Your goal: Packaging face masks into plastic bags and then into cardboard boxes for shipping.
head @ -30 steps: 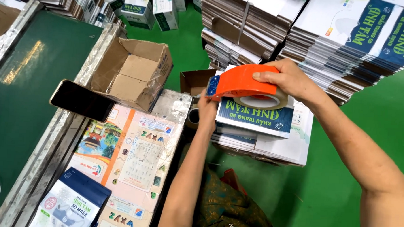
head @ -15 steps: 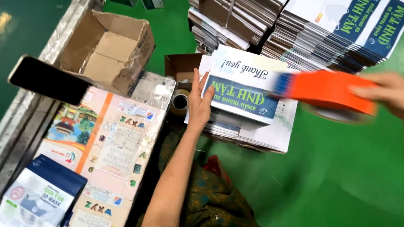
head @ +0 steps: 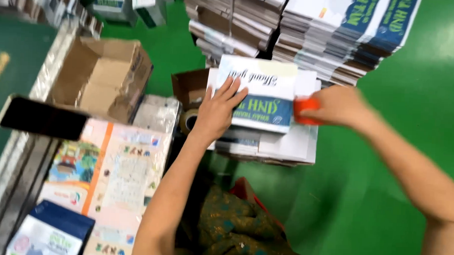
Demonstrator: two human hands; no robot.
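Note:
My left hand [head: 218, 111] lies flat, fingers spread, on the left end of a white and blue carton [head: 261, 93] that rests on a low stack of flat cartons [head: 281, 147]. My right hand [head: 338, 106] grips an orange tape dispenser [head: 304, 109], pressed against the carton's right end. Most of the dispenser is hidden under my fingers.
An open brown cardboard box [head: 100, 78] stands to the left, with a black phone [head: 41, 117] in front of it. Printed sheets [head: 112, 174] and a blue pouch [head: 52, 234] lie lower left. Tall stacks of flat cartons [head: 336, 36] rise behind. A tape roll [head: 188, 121] sits by my left wrist.
My right hand has brought the orange tape dispenser back from the far right to the carton's right end. My left hand has stayed on the carton.

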